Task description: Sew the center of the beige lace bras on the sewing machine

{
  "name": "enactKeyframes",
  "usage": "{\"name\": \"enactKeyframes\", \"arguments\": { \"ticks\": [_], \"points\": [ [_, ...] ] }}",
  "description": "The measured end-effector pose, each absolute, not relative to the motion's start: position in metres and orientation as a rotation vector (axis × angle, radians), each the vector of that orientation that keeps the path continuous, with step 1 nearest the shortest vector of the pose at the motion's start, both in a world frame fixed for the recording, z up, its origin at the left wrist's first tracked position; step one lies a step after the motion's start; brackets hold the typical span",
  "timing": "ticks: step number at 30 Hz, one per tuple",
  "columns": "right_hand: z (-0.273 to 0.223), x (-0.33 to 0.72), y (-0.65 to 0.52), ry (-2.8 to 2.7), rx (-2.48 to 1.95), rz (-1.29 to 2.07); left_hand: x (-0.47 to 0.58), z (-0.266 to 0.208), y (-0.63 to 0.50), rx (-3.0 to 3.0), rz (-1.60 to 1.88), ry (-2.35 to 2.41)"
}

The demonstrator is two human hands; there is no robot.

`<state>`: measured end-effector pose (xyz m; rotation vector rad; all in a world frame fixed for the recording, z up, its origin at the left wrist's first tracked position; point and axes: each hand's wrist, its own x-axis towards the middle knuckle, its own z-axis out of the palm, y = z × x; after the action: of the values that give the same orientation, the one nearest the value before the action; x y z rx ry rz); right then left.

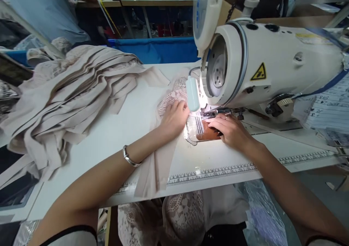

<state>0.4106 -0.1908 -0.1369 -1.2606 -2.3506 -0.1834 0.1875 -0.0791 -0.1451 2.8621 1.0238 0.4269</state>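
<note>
My left hand (176, 117) is closed on beige lace fabric (170, 97), just left of the sewing machine's needle area. The fabric's plain end (155, 177) hangs over the table's front edge. My right hand (230, 129) is beside the presser foot (211, 114), with its fingers curled over a brown plate (208, 131). A small dark thing shows under those fingers; its kind is hidden. The white sewing machine (275, 60) stands over both hands, and a small lamp (192, 93) lights the sewing spot and partly covers the lace.
A big heap of beige fabric strips (81, 82) with lace covers the table's left side. A ruler tape (212, 173) runs along the front edge. More lace fabric (182, 213) lies on my lap. Handwritten paper (324, 104) is at right. A person in blue (51, 9) is behind.
</note>
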Motion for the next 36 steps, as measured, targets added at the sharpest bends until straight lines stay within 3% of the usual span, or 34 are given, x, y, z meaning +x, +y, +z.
{"name": "enactKeyframes", "arguments": {
  "ticks": [5, 10, 15, 21, 23, 26, 28, 32, 34, 36],
  "points": [
    [-0.127, 0.410, -0.206, -2.421, -1.285, -0.180, 0.127, -0.147, -0.034, 2.734, 0.609, 1.472],
    [-0.128, 0.416, -0.233, -2.395, -1.213, -0.161, -0.001, -0.114, -0.006, 2.382, 1.019, 2.238],
    [-0.134, 0.412, -0.241, -2.349, -1.192, -0.125, -0.069, -0.084, 0.002, 2.327, 0.899, 2.337],
    [-0.131, 0.397, -0.247, -2.329, -1.173, -0.147, -0.062, -0.051, 0.004, 2.428, 0.841, 2.401],
    [-0.127, 0.392, -0.253, -2.283, -1.167, -0.118, -0.055, -0.039, -0.014, 2.421, 1.072, 2.480],
    [-0.112, 0.378, -0.265, -2.002, -1.202, -0.024, -0.042, -0.038, -0.060, 2.295, 1.730, 2.548],
    [-0.096, 0.364, -0.270, -1.734, -1.231, 0.123, -0.025, -0.051, -0.096, 2.416, 1.931, 2.340],
    [-0.063, 0.334, -0.271, -1.766, -1.018, 0.807, 0.026, -0.084, -0.152, 2.973, 1.350, 1.616],
    [-0.056, 0.322, -0.273, -1.916, -0.836, 1.287, 0.051, -0.090, -0.162, 3.077, 1.285, 1.358],
    [-0.060, 0.316, -0.278, -1.932, -0.864, 1.532, 0.068, -0.088, -0.164, 3.063, 1.331, 1.329]
  ]
}}
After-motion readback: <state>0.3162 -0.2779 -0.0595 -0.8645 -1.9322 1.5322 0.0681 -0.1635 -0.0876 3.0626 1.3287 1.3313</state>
